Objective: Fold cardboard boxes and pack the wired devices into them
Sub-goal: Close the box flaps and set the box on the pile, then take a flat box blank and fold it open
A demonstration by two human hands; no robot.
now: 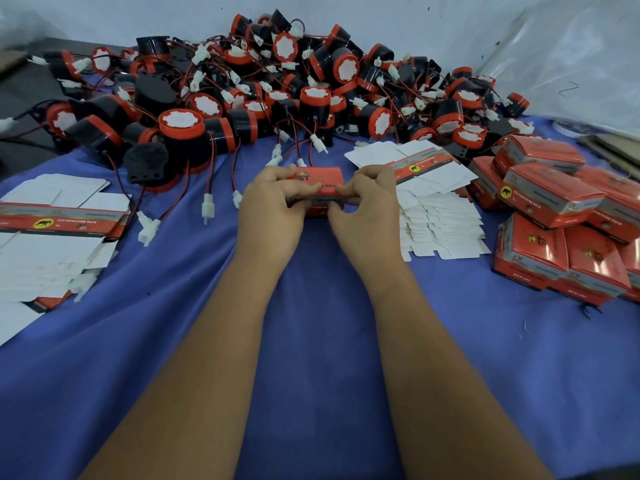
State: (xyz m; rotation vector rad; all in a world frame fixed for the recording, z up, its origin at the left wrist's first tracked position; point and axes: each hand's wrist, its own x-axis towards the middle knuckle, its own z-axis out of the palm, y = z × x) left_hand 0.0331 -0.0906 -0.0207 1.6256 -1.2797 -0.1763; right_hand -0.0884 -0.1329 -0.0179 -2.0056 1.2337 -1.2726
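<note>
At the middle of the blue cloth-covered table (318,323), a small red printed cardboard box (320,183) sits pinched between the left hand (273,199) and right hand (367,199), fingers curled around its ends. Light, thin card probably creases easily, so gripping along folded edges seems safest.

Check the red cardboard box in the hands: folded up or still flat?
Folded up. The red cardboard box shows a top face and a front face between the left hand and right hand. Whether its end flaps are closed: cannot tell.
</note>
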